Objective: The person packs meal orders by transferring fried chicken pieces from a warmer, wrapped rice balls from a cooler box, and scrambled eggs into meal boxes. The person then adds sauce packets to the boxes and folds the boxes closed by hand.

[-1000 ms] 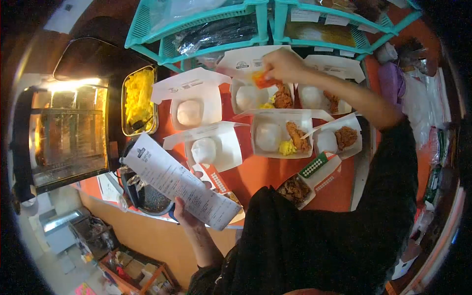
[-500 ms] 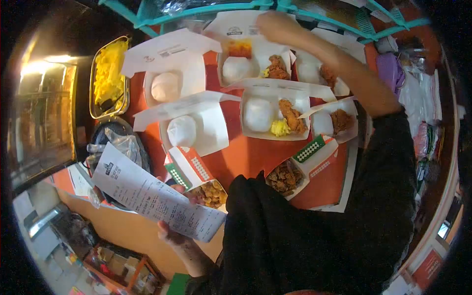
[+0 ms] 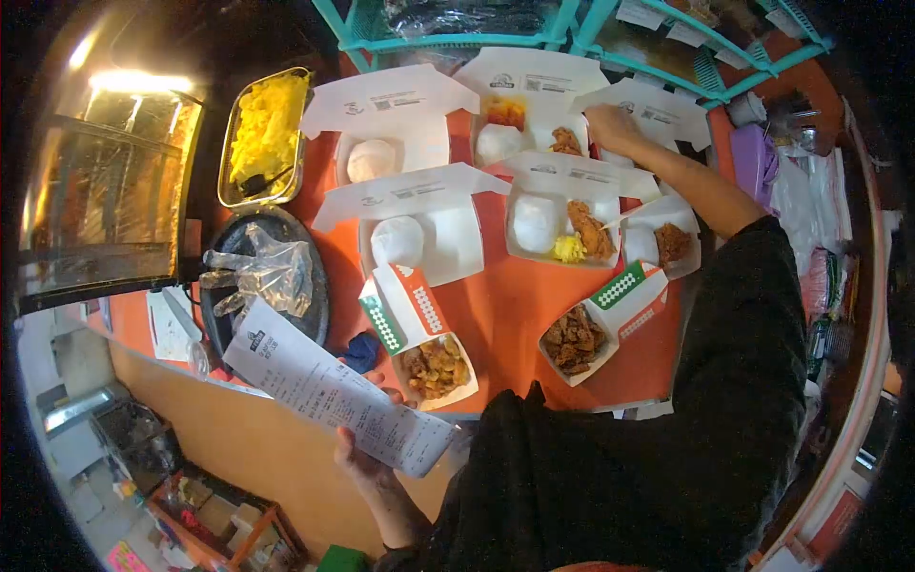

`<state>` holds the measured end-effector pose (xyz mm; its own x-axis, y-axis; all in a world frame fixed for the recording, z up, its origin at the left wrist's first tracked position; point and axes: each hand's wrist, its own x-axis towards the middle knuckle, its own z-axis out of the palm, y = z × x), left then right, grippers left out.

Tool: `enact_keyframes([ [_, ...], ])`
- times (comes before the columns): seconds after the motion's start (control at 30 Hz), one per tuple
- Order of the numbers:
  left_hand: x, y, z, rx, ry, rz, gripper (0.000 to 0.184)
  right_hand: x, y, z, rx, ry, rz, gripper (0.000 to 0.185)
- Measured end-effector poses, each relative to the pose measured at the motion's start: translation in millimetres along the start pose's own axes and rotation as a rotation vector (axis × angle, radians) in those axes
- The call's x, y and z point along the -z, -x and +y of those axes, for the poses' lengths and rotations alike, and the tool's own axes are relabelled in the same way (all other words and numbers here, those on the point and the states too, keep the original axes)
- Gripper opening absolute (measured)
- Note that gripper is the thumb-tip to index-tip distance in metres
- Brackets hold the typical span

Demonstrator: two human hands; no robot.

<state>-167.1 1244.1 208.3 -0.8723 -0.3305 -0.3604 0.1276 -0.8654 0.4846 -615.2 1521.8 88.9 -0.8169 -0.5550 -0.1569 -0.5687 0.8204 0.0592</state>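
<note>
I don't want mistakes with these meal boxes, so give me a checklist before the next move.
1. Receipt in the left hand, print facing up: ok.
2. Right hand contents known: cannot tell, hidden from view.
3. Middle-row left box holds more than its white mound: not ok, nothing else shows.
4. Back-row left box holds more than its pale mound: not ok.
5. Left small box and right small box filled: ok.

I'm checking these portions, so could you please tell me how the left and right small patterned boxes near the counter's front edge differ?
The left small box holds golden-brown pieces; the right small box, darker brown pieces. The left box's lid angles toward the upper left, the right box's lid toward the upper right. Both stand open, with green and red patterned panels.
</note>
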Motion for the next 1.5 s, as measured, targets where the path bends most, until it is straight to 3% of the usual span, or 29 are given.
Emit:
enact_keyframes([
  [0.17,24.3,1.5,2.2,-0.065,-0.161,-0.014,0.077,-2.9,-0.4,-10.8,-0.002,-0.02,0.019,0.012],
  [0.27,24.2,-0.1,3.6,-0.07,-0.132,-0.015,0.078,-6.4,-14.3,-7.5,-0.163,-0.088,0.024,0.013],
  [0.33,23.1,-1.6,5.0,-0.078,-0.124,-0.026,0.078,9.8,-21.1,-5.3,-0.554,-0.718,-0.333,0.021],
  [0.47,23.9,-4.5,6.4,-0.078,-0.202,0.002,0.078,-11.0,-24.6,9.5,-0.618,-1.061,-0.398,0.015],
  [0.57,23.2,-5.7,0.9,-0.081,-0.227,0.037,0.077,-18.3,-18.3,8.5,-0.545,-1.308,-0.238,0.012],
  [0.83,17.8,0.3,-4.8,-0.067,-0.254,0.102,0.078,-28.8,-29.9,6.5,-0.59,-1.077,-0.381,0.007],
  [0.9,23.7,8.3,-4.7,-0.069,-0.293,0.119,0.078,-34.4,-26.9,5.6,-0.461,-0.87,-0.422,0.006],
  [1.03,36.0,27.0,-0.1,-0.122,-0.249,0.106,0.078,-34.5,-28.7,12.6,0.05,-0.03,-0.458,0.009],
  [1.07,38.4,31.2,2.7,-0.127,-0.288,0.145,0.078,-32.7,-24.4,10.5,0.055,-0.025,-0.456,0.009],
  [1.13,40.6,37.5,5.9,-0.141,-0.311,0.19,0.077,-25.2,-14.9,8.0,-0.233,-0.661,-0.43,0.015],
  [1.27,46.7,49.4,24.2,-0.193,-0.107,0.124,0.082,-41.8,-30.7,28.7,0.07,-0.227,-0.278,0.017],
  [1.37,47.5,53.9,49.1,-0.258,0.146,0.006,0.089,-26.3,-10.0,40.2,0.019,-0.309,-0.341,0.019],
  [1.5,20.8,72.9,95.7,-0.439,0.12,-0.24,0.09,5.3,17.3,52.7,-0.072,-0.245,-0.418,0.022],
])
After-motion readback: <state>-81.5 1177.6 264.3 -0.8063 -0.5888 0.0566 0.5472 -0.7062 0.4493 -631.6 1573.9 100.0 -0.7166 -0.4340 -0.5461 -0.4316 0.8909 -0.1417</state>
